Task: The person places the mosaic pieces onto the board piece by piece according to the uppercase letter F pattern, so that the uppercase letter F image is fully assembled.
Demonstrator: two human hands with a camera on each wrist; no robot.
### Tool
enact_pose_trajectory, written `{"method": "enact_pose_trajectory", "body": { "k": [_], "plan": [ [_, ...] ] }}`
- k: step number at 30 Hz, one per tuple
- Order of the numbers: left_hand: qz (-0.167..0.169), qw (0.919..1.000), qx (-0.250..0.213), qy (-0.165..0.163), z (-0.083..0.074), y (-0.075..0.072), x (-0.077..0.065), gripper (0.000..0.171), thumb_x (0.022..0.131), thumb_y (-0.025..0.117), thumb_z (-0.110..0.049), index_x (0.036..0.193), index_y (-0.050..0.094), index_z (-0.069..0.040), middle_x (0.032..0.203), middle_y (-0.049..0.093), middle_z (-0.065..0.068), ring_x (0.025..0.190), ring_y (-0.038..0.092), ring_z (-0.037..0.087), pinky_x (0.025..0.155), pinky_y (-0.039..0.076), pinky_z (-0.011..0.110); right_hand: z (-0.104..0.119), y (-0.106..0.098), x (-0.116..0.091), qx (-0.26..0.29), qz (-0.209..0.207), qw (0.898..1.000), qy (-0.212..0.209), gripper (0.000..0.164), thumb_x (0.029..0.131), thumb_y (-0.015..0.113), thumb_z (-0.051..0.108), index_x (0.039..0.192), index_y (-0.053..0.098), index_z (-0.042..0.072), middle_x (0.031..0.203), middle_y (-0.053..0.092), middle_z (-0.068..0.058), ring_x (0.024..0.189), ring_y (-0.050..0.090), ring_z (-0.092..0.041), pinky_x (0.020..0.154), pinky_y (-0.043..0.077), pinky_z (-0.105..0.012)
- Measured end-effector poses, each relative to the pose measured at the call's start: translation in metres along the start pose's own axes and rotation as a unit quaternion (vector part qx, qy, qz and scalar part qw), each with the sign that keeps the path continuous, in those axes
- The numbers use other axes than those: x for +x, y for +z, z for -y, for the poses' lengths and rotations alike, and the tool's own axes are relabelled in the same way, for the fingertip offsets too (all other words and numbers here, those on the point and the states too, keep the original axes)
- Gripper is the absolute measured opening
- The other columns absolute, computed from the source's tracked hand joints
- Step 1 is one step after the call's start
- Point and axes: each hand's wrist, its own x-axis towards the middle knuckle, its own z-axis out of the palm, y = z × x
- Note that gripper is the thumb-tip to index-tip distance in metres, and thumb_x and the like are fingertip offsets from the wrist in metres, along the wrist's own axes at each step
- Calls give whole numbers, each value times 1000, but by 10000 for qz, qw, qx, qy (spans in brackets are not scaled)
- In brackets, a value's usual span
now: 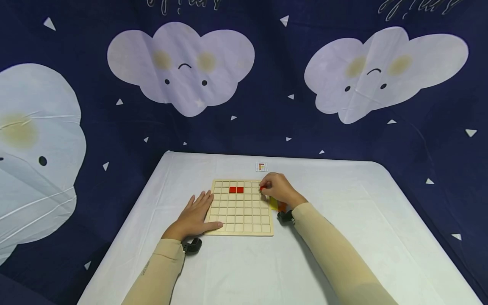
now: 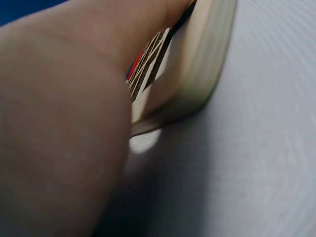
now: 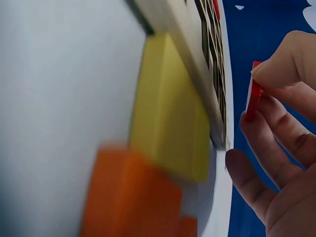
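Observation:
A square wooden grid board [image 1: 239,233] lies on the white table, and two red square tiles [image 1: 236,190] sit side by side in its upper rows. My left hand [image 1: 196,216] rests with spread fingers along the board's left edge, its thumb reaching over the near left corner. Above the board's upper right part, my right hand [image 1: 280,189] pinches another red tile [image 3: 254,94] between thumb and fingertips. In the right wrist view this tile is on edge, apart from the board.
Beside the board's right edge are a yellow piece [image 3: 168,108] and orange pieces [image 3: 131,192], partly under my right hand in the head view. A small card with a coloured grid pattern [image 1: 261,167] lies behind the board. A dark blue cloud-printed cloth [image 1: 267,127] hangs behind the table.

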Motion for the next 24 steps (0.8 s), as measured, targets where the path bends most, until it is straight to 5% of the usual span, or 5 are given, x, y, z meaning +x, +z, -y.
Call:
{"method": "enact_pose_trajectory", "body": {
  "k": [24],
  "plan": [
    [115,9999,90,-55,0,-3,0,120,86,65,-77,165,23,2,173,14,17,159,8,32,126,1,54,17,17,15,463,207,9986,-116,11,91,81,3,99,82,11,106,71,3,96,66,-18,86,58,-38]
  ]
}}
